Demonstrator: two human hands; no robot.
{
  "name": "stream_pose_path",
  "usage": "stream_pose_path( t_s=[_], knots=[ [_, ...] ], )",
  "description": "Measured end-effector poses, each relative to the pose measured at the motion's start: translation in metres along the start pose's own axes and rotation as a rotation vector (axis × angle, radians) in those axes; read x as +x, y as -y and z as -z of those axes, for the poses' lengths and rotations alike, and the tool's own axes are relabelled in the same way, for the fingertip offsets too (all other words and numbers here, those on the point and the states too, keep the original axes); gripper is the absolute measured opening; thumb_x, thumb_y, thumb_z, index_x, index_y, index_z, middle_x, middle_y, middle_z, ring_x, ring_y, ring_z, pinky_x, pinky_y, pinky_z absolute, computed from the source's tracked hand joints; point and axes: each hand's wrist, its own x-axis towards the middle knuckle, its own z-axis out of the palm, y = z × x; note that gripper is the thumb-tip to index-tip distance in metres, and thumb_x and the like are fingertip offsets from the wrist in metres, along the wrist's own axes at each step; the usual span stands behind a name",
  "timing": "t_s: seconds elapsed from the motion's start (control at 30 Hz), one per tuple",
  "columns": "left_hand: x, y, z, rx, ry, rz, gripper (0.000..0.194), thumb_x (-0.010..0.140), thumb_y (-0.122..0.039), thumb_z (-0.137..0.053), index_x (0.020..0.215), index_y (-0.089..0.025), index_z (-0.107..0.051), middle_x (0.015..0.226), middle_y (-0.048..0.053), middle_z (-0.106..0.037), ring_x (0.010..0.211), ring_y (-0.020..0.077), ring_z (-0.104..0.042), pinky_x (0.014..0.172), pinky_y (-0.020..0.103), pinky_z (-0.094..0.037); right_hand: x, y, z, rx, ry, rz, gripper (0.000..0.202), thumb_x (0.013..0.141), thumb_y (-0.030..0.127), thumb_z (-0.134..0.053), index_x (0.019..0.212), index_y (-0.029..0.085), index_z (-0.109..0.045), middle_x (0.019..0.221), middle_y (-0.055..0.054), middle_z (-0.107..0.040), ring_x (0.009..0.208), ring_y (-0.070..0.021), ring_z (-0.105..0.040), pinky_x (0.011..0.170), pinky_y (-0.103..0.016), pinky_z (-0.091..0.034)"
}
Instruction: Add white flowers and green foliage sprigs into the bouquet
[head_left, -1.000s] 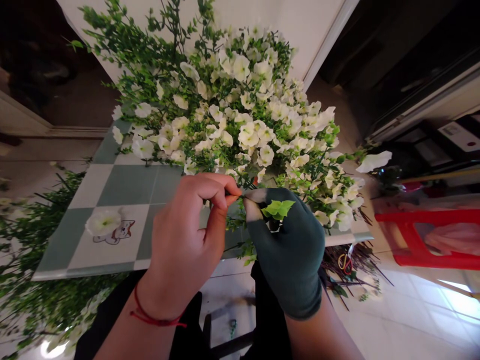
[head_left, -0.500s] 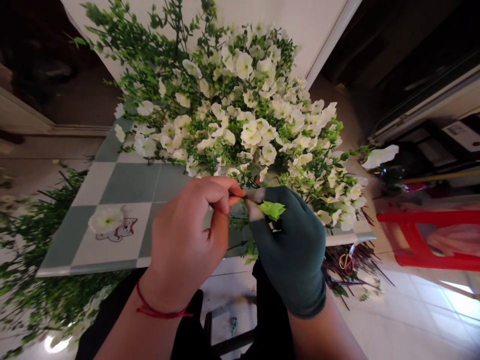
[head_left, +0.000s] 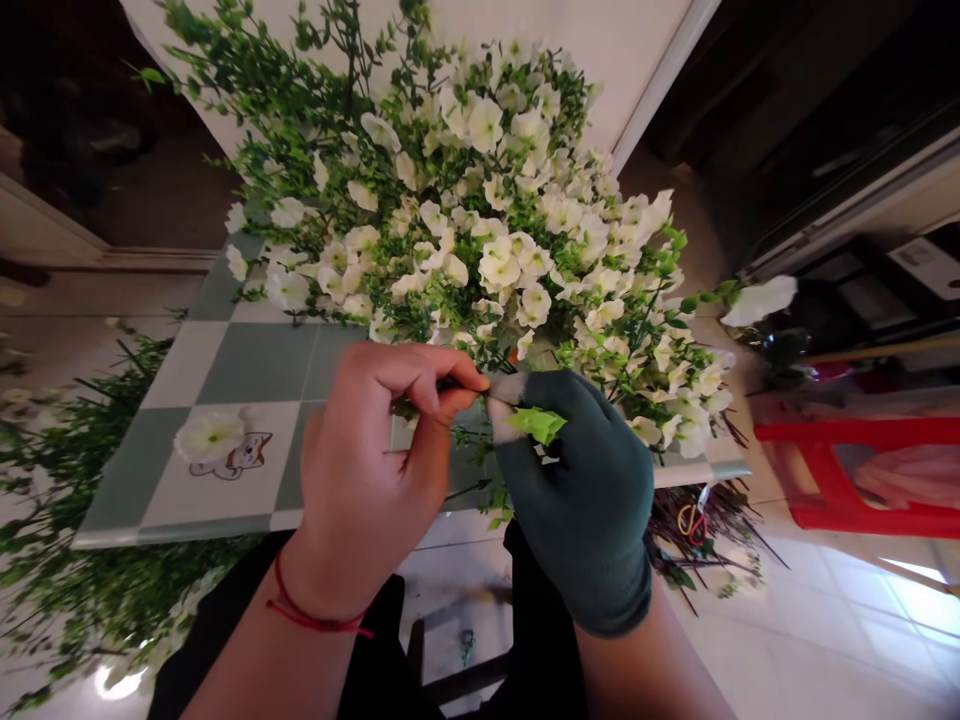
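My bare left hand (head_left: 390, 450), with a red cord on its wrist, pinches a thin dark stem between thumb and forefinger. My right hand (head_left: 581, 480) wears a dark green glove with pale fingertips and is closed on the same stem, its fingertips meeting those of the left. A bright green leaf piece (head_left: 537, 425) sticks out above the gloved thumb. Most of the stem is hidden by my fingers. Just beyond both hands lies a big heap of white artificial flowers (head_left: 501, 262) with green leaves.
One loose white flower (head_left: 209, 438) lies at the left of the checkered table (head_left: 255, 365). Greenery (head_left: 67, 470) stands low on the left. Scissors (head_left: 692, 521) rest among dark stems at the right, near a red stool (head_left: 840, 480).
My left hand has rolled slightly, its fingers shifting around the stem. The green leaf piece has tilted a little. My right hand stays nearly in place.
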Motion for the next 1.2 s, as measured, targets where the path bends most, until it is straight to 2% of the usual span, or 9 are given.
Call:
stream_pose_path(
  t_s=[0.23, 0.37, 0.5, 0.6, 0.8, 0.97, 1.07, 1.2],
  knots=[
    [0.0, 0.003, -0.003, 0.027, 0.017, -0.027, 0.028, 0.108, -0.014, -0.065, 0.092, -0.027, -0.045, 0.106, -0.002, -0.076, 0.1, 0.0139, -0.081, 0.074, 0.033, -0.063, 0.002, -0.001, 0.001, -0.009, 0.0, 0.002, 0.018, 0.096, 0.014, -0.067, 0.109, 0.026, -0.069, 0.103, 0.0, -0.082, 0.095, -0.0182, -0.08, 0.084, -0.029, -0.064],
    [-0.001, 0.0, -0.005, 0.079, 0.01, -0.04, 0.032, 0.107, -0.01, -0.065, 0.089, -0.026, -0.044, 0.105, -0.003, -0.078, 0.098, 0.013, -0.081, 0.069, 0.032, -0.06, 0.003, -0.004, 0.002, -0.017, 0.012, 0.032, 0.024, 0.093, 0.009, -0.065, 0.11, 0.026, -0.068, 0.106, 0.0, -0.083, 0.098, -0.0181, -0.08, 0.087, -0.029, -0.064],
    [-0.005, -0.003, -0.01, 0.106, -0.036, -0.021, 0.032, 0.107, -0.011, -0.066, 0.088, -0.026, -0.045, 0.104, -0.004, -0.079, 0.099, 0.0134, -0.082, 0.072, 0.032, -0.062, 0.003, -0.009, 0.004, -0.02, 0.026, 0.085, 0.031, 0.087, 0.006, -0.063, 0.111, 0.027, -0.066, 0.106, -0.001, -0.082, 0.097, -0.0201, -0.08, 0.087, -0.032, -0.065],
    [-0.007, -0.002, -0.013, 0.096, -0.041, -0.001, 0.028, 0.107, -0.012, -0.066, 0.092, -0.026, -0.047, 0.105, -0.003, -0.079, 0.103, 0.0153, -0.083, 0.079, 0.033, -0.065, 0.003, -0.011, 0.004, -0.028, 0.026, 0.07, 0.031, 0.087, 0.006, -0.064, 0.11, 0.027, -0.067, 0.106, -0.001, -0.082, 0.099, -0.0205, -0.08, 0.087, -0.032, -0.065],
    [-0.003, 0.001, -0.007, 0.076, 0.022, -0.02, 0.021, 0.104, -0.011, -0.069, 0.106, -0.029, -0.057, 0.109, 0.001, -0.077, 0.1, 0.0176, -0.08, 0.081, 0.035, -0.065, 0.002, -0.011, -0.001, 0.064, 0.019, -0.031, 0.026, 0.092, 0.011, -0.069, 0.113, 0.026, -0.072, 0.106, 0.001, -0.083, 0.094, -0.0168, -0.08, 0.082, -0.028, -0.063],
    [0.006, -0.002, -0.001, 0.092, 0.064, -0.04, 0.022, 0.102, -0.008, -0.067, 0.099, -0.027, -0.058, 0.105, 0.002, -0.081, 0.098, 0.0208, -0.081, 0.086, 0.039, -0.068, 0.002, -0.009, 0.001, 0.047, 0.027, -0.054, 0.02, 0.094, 0.017, -0.068, 0.113, 0.024, -0.073, 0.104, 0.0, -0.083, 0.09, -0.0172, -0.08, 0.078, -0.029, -0.062],
    [0.009, -0.002, 0.0, 0.094, 0.066, -0.105, 0.023, 0.1, -0.006, -0.067, 0.099, -0.027, -0.059, 0.103, 0.002, -0.081, 0.096, 0.0193, -0.081, 0.084, 0.036, -0.068, 0.003, -0.008, 0.002, 0.058, 0.026, -0.029, 0.022, 0.095, 0.014, -0.068, 0.113, 0.024, -0.073, 0.105, 0.001, -0.083, 0.094, -0.0162, -0.08, 0.082, -0.027, -0.063],
    [0.006, -0.001, 0.001, 0.139, 0.087, -0.118, 0.021, 0.1, -0.008, -0.066, 0.095, -0.027, -0.059, 0.105, 0.001, -0.082, 0.093, 0.0183, -0.082, 0.075, 0.034, -0.066, 0.006, -0.009, 0.003, 0.063, 0.03, 0.011, 0.023, 0.094, 0.011, -0.069, 0.112, 0.025, -0.072, 0.106, 0.001, -0.083, 0.098, -0.0165, -0.081, 0.088, -0.027, -0.064]
  ],
)
